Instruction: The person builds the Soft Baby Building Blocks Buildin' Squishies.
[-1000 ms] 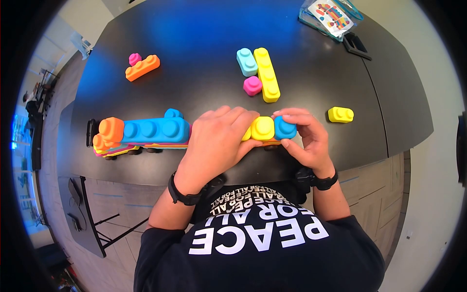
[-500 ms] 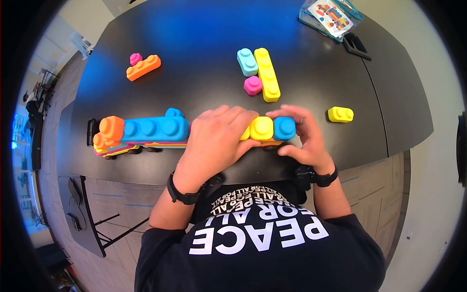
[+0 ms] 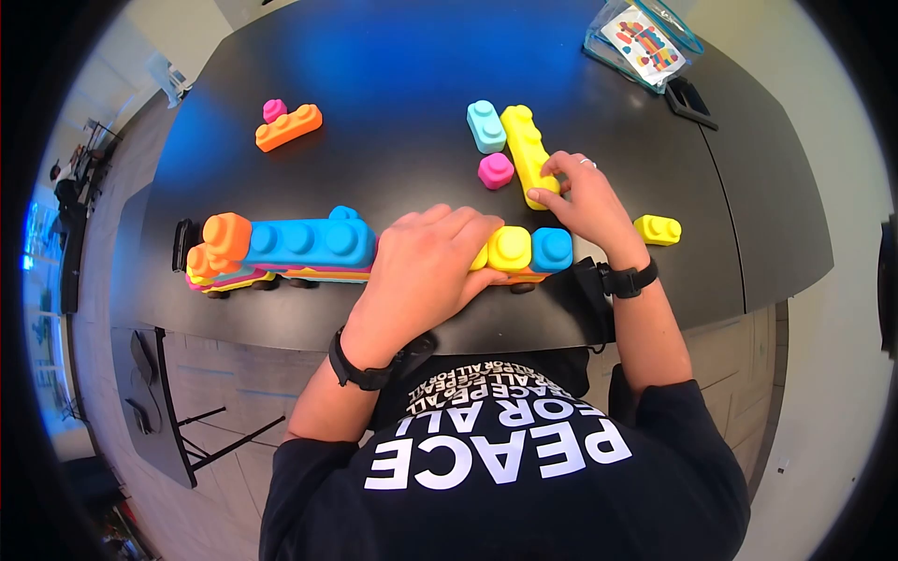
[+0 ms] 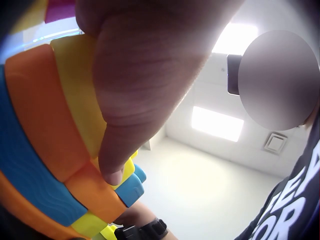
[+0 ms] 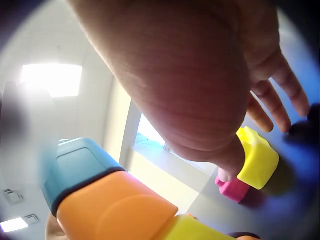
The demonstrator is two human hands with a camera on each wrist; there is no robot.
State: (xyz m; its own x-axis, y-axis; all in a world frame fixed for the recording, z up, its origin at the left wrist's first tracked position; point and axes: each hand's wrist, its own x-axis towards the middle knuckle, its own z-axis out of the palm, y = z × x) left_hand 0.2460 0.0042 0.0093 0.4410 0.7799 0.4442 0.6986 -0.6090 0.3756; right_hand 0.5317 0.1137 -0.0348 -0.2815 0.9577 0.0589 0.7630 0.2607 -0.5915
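Note:
A long toy vehicle built of chunky studded blocks [image 3: 318, 245] lies along the front of the table, on small dark wheels. My left hand [image 3: 426, 257] grips its middle from above, hiding that part; the left wrist view shows the thumb pressed along its orange and yellow side. Past that hand, a yellow block [image 3: 510, 248] and a blue block [image 3: 552, 249] top the right end. Farther back, my right hand [image 3: 591, 204] pinches the near end of a long yellow block [image 3: 526, 140] between thumb and fingers. Its other fingers spread outward in the right wrist view.
Beside the long yellow block are a light blue block [image 3: 486, 127] and a pink block [image 3: 496, 171]. A small yellow block [image 3: 659, 230] sits at right. Orange [image 3: 290, 128] and pink [image 3: 274, 110] blocks lie back left; a clear bag [image 3: 608, 42] stands back right.
The right hand has left the blue block at the vehicle's end and reached forward to the long yellow block, which has shifted slightly. The left hand keeps its hold.

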